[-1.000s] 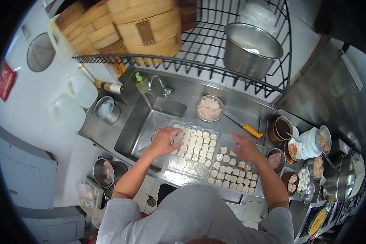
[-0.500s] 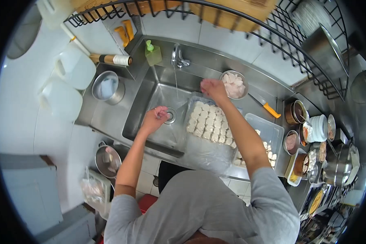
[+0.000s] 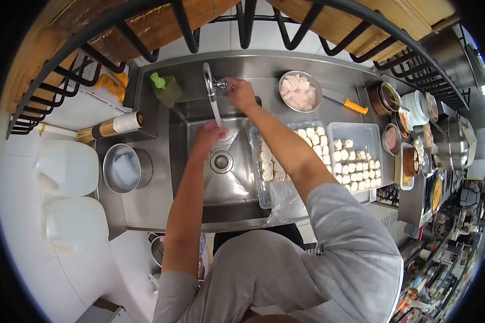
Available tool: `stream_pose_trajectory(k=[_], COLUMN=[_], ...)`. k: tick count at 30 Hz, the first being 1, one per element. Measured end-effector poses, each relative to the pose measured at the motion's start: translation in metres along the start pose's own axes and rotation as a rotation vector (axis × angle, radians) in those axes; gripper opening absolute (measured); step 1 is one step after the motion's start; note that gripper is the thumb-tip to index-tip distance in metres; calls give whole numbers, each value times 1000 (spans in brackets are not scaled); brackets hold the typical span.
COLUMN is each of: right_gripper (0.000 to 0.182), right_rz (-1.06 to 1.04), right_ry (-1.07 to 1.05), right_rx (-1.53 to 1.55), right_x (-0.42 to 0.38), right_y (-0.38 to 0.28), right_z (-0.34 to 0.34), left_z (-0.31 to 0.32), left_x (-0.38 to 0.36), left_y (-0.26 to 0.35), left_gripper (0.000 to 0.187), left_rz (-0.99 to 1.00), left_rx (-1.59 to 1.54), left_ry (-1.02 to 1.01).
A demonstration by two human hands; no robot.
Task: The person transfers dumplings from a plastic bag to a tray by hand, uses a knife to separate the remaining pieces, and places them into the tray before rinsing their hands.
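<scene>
My right hand (image 3: pixel 241 96) has its fingers closed on the handle (image 3: pixel 221 84) of the chrome faucet (image 3: pixel 208 81). Water (image 3: pixel 216 112) runs from the spout in a thin stream. My left hand (image 3: pixel 205 140) is under this stream over the sink (image 3: pixel 199 195), with nothing held and the fingers loosely apart, partly blurred. Below it lies the round drain (image 3: pixel 221 161). Beneath my right forearm, a clear tray (image 3: pixel 264 199) holds rows of small white pieces (image 3: pixel 319 141), partly covered by plastic film (image 3: pixel 283 200).
A second clear tray (image 3: pixel 355 131) of white pieces stands right. Behind are a bowl of pale meat (image 3: pixel 298 92) and a yellow-handled knife (image 3: pixel 354 106). Soap bottle (image 3: pixel 167 90), metal pot (image 3: pixel 145 171) and white jugs (image 3: pixel 67 167) stand left. A black rack (image 3: pixel 245 27) hangs overhead.
My right hand has moved from beside the meat bowl to the faucet handle. My left hand has moved up and forward into the water. The view has shifted closer to the sink.
</scene>
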State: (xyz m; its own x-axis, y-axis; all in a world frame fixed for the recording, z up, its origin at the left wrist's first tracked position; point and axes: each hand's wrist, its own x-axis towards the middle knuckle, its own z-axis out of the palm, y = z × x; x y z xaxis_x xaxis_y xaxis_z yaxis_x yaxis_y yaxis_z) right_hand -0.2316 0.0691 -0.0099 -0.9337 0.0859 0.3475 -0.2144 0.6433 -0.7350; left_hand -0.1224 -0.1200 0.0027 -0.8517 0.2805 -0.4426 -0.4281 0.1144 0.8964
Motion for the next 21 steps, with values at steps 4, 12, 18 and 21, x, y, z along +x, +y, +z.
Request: stream_pose_trajectory(k=[4, 12, 18, 21], right_gripper=[14, 44, 45, 46], right_rz=[287, 91, 362, 756], right_ry=[-335, -203, -223, -295], right_rx=[67, -104, 232, 496], right_x=[-88, -17, 34, 49], right_y=[-91, -41, 19, 36], right_z=[-35, -36, 37, 63], left_z=[-19, -30, -43, -70], left_x=[19, 5, -51, -73], left_y=[-47, -10, -5, -33], left_gripper=[18, 16, 26, 33], left_rz=[-76, 30, 316, 261], left_rx=[-99, 379, 597, 669], left_ry=[-67, -36, 149, 93])
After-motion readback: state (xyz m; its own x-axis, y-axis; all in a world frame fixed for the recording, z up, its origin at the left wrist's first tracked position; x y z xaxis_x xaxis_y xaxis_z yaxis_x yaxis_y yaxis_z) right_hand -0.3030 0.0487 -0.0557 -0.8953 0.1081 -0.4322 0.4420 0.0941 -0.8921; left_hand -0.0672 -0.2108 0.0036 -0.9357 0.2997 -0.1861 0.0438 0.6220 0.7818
